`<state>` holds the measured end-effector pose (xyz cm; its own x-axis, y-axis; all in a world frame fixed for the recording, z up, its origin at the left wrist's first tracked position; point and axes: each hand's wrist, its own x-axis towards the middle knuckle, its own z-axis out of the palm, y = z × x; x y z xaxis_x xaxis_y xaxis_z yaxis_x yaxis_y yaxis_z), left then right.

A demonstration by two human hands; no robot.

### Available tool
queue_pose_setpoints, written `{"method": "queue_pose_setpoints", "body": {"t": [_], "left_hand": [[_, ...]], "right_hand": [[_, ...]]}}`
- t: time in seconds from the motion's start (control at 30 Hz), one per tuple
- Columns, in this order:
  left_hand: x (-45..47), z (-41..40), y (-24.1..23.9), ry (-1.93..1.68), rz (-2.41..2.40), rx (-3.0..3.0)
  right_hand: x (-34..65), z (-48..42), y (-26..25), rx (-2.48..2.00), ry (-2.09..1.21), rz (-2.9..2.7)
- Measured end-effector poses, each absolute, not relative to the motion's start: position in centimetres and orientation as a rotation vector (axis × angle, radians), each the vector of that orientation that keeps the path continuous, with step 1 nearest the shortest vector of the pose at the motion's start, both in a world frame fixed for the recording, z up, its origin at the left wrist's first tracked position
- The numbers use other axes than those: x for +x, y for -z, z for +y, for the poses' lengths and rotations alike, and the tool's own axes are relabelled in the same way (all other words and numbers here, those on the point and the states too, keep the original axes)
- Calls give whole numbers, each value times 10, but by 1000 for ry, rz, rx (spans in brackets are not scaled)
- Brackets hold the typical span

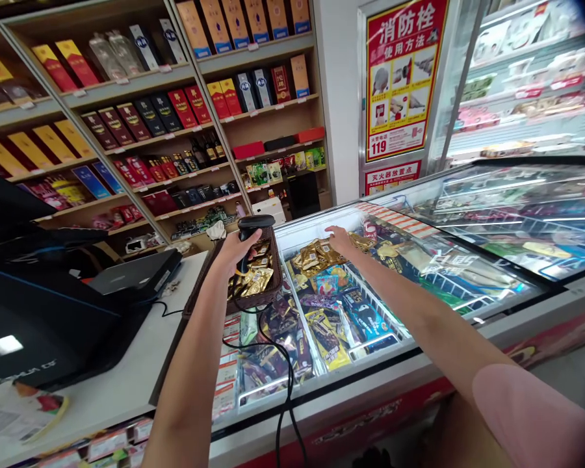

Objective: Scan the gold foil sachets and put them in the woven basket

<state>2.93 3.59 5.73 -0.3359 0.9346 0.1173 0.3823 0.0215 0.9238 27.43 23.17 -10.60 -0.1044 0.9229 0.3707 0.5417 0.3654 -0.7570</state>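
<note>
My left hand (234, 250) is wrapped round the grip of a black barcode scanner (254, 225), whose black cable (286, 383) hangs down toward me. The scanner head is over a brown basket (273, 296) of gold-wrapped packets (253, 281). My right hand (340, 238) reaches far into the open chest freezer (351, 364), fingers spread and lying on a pile of gold packets (314, 255) at its back. Wire dividers split the freezer into bays of coloured ice-cream packs (329, 335).
A white counter (127, 383) at left carries a black cash register (43, 318) and a paper sheet. Shelves (141, 140) of boxed bottles fill the back wall. The freezer's sliding glass lid (492, 227) covers its right half. A red fire notice (402, 78) hangs above.
</note>
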Motion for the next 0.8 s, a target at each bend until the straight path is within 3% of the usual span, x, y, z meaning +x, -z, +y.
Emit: {"method": "queue_pose_setpoints", "body": {"t": [0.2, 0.47, 0.8], "left_hand": [[-10, 36, -46, -1370, 1710, 1259], [-32, 25, -21, -1521, 1738, 1096], [-43, 27, -18, -1638, 1672, 1007]], "right_hand": [[185, 205, 75, -1158, -435, -2074], [44, 182, 54, -1345, -631, -2223], [-2, 177, 62, -1645, -826, -1975]]}}
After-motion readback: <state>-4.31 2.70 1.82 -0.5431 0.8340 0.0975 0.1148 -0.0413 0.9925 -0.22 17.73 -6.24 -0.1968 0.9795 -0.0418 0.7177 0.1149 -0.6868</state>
